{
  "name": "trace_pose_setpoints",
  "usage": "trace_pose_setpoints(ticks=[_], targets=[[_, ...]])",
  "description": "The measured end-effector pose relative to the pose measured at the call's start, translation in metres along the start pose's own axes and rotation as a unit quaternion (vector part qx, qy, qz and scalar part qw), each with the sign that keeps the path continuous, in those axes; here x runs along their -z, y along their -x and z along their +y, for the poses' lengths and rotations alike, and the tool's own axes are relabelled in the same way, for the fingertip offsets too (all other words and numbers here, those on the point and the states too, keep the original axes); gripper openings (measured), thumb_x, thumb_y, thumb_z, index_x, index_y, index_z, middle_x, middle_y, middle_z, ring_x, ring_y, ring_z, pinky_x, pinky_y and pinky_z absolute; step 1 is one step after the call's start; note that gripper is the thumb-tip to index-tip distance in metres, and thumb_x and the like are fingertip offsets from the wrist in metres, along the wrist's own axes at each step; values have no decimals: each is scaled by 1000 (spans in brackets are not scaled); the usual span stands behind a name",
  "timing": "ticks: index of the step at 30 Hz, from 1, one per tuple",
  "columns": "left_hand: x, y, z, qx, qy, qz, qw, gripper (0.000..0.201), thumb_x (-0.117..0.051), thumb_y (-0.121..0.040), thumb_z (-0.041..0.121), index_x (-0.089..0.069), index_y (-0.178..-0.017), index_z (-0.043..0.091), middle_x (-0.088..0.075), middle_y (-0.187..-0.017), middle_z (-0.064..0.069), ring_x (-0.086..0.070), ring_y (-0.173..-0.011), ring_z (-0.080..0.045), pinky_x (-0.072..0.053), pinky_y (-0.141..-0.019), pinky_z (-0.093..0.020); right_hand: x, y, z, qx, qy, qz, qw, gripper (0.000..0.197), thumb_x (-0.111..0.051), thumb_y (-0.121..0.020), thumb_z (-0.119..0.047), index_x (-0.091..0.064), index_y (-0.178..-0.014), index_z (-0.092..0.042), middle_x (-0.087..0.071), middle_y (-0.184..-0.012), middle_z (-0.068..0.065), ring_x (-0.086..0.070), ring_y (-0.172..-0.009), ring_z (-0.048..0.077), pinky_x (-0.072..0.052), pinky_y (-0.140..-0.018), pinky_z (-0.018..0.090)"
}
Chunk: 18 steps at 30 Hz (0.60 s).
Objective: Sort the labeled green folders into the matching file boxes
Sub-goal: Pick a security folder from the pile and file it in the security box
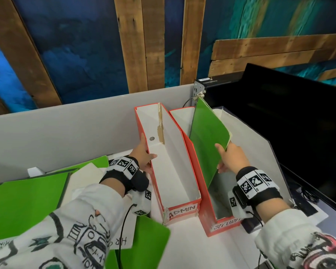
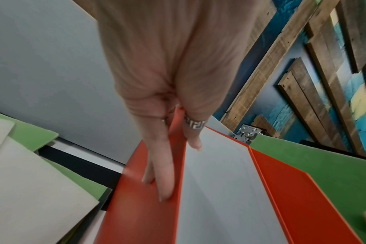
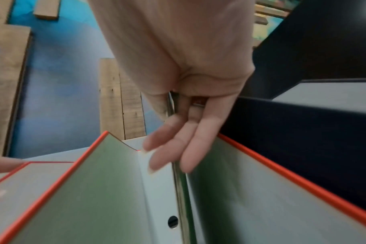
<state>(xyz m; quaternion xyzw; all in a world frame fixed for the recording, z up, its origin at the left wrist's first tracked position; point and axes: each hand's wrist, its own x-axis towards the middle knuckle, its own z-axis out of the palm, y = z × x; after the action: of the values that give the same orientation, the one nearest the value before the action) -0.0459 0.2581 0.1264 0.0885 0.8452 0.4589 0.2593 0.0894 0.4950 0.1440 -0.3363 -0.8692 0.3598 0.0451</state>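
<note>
The head view looks down on both red file boxes (image 1: 175, 167); each wrist view sits close along its fingers.

Two tall cardboard file boxes (image 1: 175, 158): orange-red outside, white inside, white labels lettered in black at lower centre. Flat plastic folders (image 1: 17, 199): bright green, lower left. Back wall (image 1: 81, 45): mottled blue and teal, crossed by brown wood planks. Sleeves (image 1: 81, 230): white, black doodle print.

The green folder (image 1: 208, 140) looks smooth and glossy — plastic-coated card; the ADMIN file box (image 1: 169, 162) is matt cardboard, red outside, white inside, torn along its back seam — rough wooden wall planks (image 1: 132, 43) behind.
</note>
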Motion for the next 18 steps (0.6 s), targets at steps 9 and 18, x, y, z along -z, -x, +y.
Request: trace_pose_setpoints(ticks=[9,18], targets=[[-1,5,3,-1,-4,1,1000,97,-59,-87,2,8,-146,39,-59,-126,-13,-68,-92,-37,-59,-63,-49,-13,7,27,91,-68,94,989,61,-49,-92,-9,-16,-144,-15,-65,-70,13,-65,-61,26,-47,-59,29],[-3,15,6,2,6,0,1000,98,-59,-88,1,8,-145,43,-55,-130,-13,-65,-100,-37,-58,-66,-53,-30,18,45,131,-149,170,965,83,-48,-94,-14,14,-146,-35,-70,-84,10,-66,-66,28,-56,-69,45]])
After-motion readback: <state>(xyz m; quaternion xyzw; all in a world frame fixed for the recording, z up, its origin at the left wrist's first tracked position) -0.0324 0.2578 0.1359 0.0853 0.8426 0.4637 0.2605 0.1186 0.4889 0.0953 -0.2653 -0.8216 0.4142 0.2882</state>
